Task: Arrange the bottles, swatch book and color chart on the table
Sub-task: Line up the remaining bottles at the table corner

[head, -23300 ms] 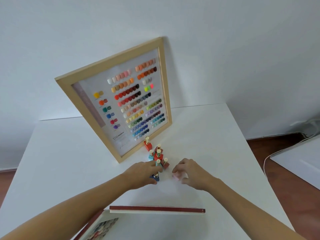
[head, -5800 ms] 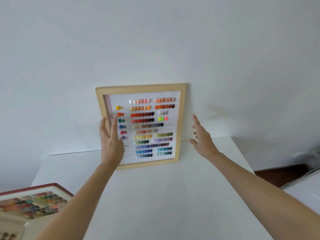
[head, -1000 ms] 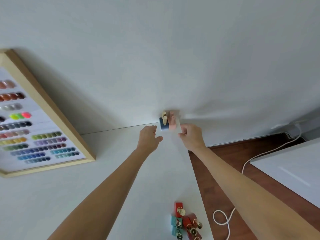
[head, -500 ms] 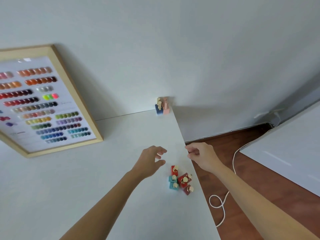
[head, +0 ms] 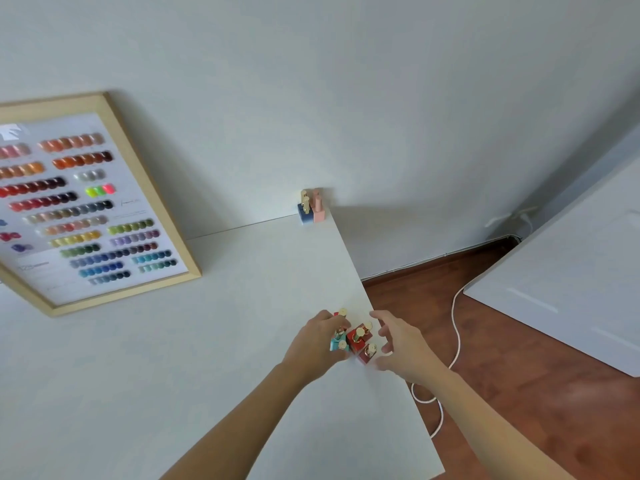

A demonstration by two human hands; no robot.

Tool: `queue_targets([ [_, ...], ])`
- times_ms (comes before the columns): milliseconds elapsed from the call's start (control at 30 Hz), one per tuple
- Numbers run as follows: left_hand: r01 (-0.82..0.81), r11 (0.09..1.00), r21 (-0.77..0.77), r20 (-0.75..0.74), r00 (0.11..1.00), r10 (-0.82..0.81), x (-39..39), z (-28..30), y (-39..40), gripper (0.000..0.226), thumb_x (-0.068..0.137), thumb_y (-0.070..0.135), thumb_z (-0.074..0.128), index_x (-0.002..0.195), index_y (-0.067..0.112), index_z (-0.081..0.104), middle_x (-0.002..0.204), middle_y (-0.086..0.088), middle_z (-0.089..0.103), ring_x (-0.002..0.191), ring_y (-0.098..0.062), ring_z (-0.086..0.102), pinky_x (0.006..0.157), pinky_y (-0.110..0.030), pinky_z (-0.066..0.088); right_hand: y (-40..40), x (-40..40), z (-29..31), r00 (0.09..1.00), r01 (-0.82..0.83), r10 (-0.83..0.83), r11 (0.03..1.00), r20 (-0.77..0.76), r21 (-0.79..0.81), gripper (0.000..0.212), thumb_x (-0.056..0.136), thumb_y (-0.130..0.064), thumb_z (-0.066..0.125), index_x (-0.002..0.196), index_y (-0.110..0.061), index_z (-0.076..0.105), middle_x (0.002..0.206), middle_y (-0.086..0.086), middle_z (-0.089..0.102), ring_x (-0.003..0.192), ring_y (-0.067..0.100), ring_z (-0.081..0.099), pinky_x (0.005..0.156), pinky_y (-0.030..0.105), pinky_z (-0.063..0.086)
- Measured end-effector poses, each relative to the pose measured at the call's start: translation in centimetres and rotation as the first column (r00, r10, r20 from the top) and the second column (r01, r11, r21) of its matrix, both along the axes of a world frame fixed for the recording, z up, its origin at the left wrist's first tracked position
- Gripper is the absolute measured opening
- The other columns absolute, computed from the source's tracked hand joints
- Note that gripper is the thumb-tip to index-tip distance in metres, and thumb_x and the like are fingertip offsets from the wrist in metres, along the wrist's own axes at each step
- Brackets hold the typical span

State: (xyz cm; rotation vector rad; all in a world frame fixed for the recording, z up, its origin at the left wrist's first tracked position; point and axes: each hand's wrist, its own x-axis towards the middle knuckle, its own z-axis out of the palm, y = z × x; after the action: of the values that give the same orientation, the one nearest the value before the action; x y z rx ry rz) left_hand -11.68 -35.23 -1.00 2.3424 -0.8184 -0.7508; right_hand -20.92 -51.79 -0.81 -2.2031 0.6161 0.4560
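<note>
A cluster of small red and teal bottles [head: 358,336] with gold caps stands near the table's right edge. My left hand [head: 317,344] curls against the cluster's left side, thumb by the farthest red bottle, and hides part of the teal ones. My right hand [head: 398,346] hovers just right of the cluster, fingers spread and holding nothing. A blue bottle and a pink bottle [head: 311,211] stand together at the far right corner. The wood-framed color chart [head: 86,206] leans on the wall at the left. The swatch book is out of view.
The white table [head: 207,341] ends just right of the cluster. Below it is a wooden floor with a white cable [head: 453,327]. Another white surface [head: 568,271] stands to the right across the gap.
Both hands have come back from the far corner, where the blue and pink bottles now stand, and have closed in around the red and teal cluster. The view has shifted right since the chart was set.
</note>
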Motion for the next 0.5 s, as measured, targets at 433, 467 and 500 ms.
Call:
queue_targets([
  [433,0.078,0.996,0.042,0.128,0.988,-0.083,-0.8,-1.4,-0.3,0.023,0.091,0.023,0.062,0.113,0.022,0.068,0.122,-0.002,0.055,0.103,-0.022,0.059,0.092,-0.031,0.05,1.5,-0.2,-1.5,0.983,-0.016,0.053,0.979,0.176,-0.202,0.03,0.082,-0.006,0.06,0.107,-0.021,0.055,0.102,0.006,0.058,0.092,0.021,0.058,0.082,0.037,0.054],
  [467,0.087,0.995,0.047,0.134,0.987,-0.093,-0.8,-1.5,-0.2,0.023,0.091,0.022,0.062,0.113,0.022,0.068,0.122,-0.003,0.056,0.102,-0.022,0.06,0.092,-0.031,0.05,1.4,-0.2,-1.6,0.982,-0.013,0.054,0.975,0.182,-0.222,0.027,0.083,-0.006,0.059,0.106,-0.02,0.056,0.099,0.006,0.059,0.089,0.021,0.058,0.08,0.038,0.055],
  [500,0.097,0.994,0.05,0.139,0.985,-0.103,-0.9,-1.6,-0.2,0.023,0.091,0.021,0.062,0.113,0.021,0.067,0.122,-0.003,0.056,0.102,-0.022,0.06,0.092,-0.031,0.05,1.4,-0.2,-1.7,0.981,-0.007,0.054,0.97,0.187,-0.243,0.023,0.085,-0.007,0.057,0.104,-0.02,0.057,0.097,0.006,0.06,0.086,0.02,0.058,0.079,0.038,0.055],
])
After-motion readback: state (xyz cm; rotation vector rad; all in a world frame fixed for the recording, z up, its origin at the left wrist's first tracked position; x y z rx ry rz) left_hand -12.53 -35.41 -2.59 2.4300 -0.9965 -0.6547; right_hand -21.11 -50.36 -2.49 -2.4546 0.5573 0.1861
